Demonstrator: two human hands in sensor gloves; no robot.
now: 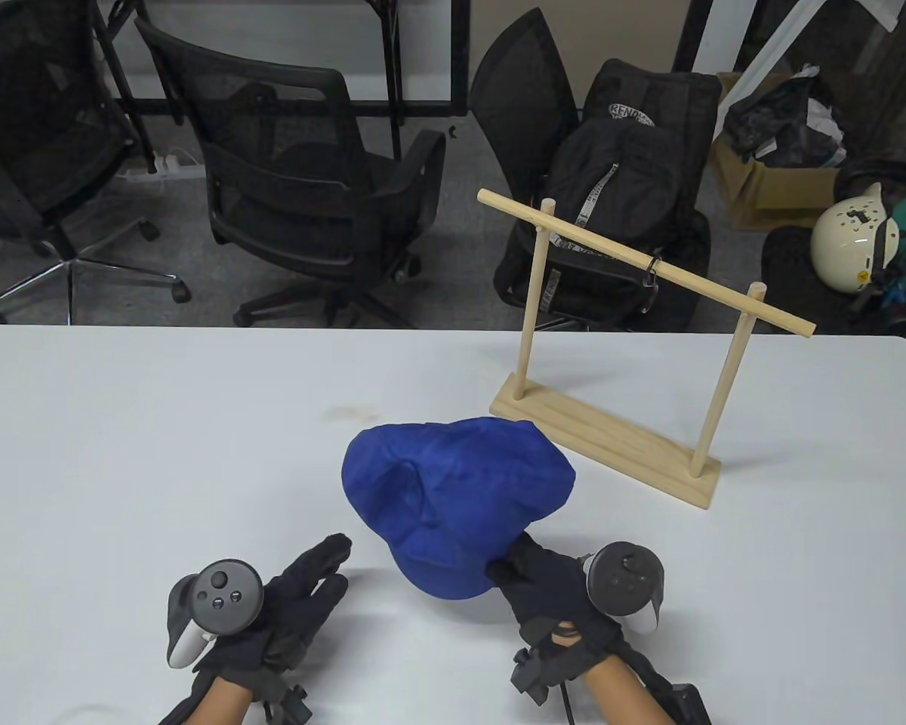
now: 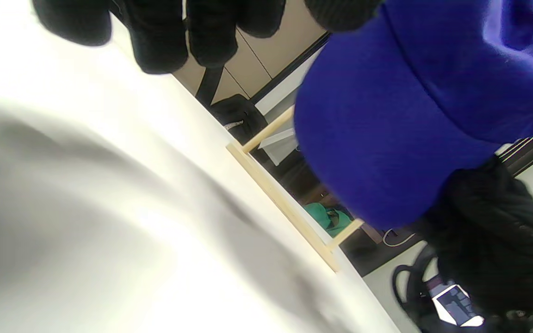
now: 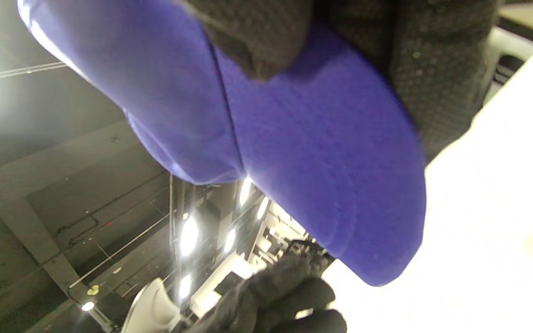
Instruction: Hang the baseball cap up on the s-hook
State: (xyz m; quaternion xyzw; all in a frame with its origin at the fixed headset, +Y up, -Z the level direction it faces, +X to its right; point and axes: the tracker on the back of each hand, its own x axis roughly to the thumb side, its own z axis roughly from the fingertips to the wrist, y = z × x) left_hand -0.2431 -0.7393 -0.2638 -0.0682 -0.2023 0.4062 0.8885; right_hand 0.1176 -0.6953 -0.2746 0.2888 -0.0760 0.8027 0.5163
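Observation:
A blue baseball cap is in the middle of the table, its brim toward me. My right hand pinches the brim's right edge; the right wrist view shows the brim between thumb and fingers. My left hand rests open on the table left of the cap, not touching it; the cap fills the upper right of the left wrist view. A small dark s-hook hangs from the slanted bar of a wooden rack behind and right of the cap.
The white table ends at a far edge just behind the rack. Beyond it stand black office chairs, a black backpack, a cardboard box and a white helmet.

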